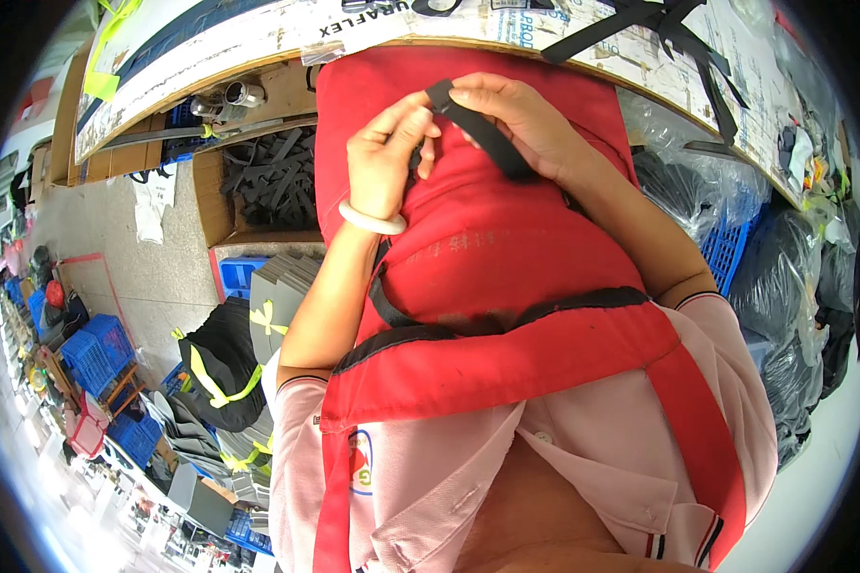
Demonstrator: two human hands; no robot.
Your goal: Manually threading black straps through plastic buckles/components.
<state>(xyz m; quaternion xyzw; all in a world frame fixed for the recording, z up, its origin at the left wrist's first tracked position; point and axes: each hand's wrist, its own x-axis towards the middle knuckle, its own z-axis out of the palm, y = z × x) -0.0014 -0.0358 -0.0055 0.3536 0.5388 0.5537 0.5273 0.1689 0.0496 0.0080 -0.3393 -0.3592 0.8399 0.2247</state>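
A black webbing strap is held up between both hands over my red apron, just below the table's edge. My left hand, with a white bangle at the wrist, pinches one end between thumb and fingertips. Thumb and fingers of my right hand are closed on the strap close to that same end. From there the band bends down across the right palm. Part of its length hangs behind the left fingers, and where it ends I cannot make out.
More black straps lie on the worn white table, some over its edge. Below, a cardboard box holds several black straps. Plastic bags and a blue crate stand at right, black bundles with yellow ties at left.
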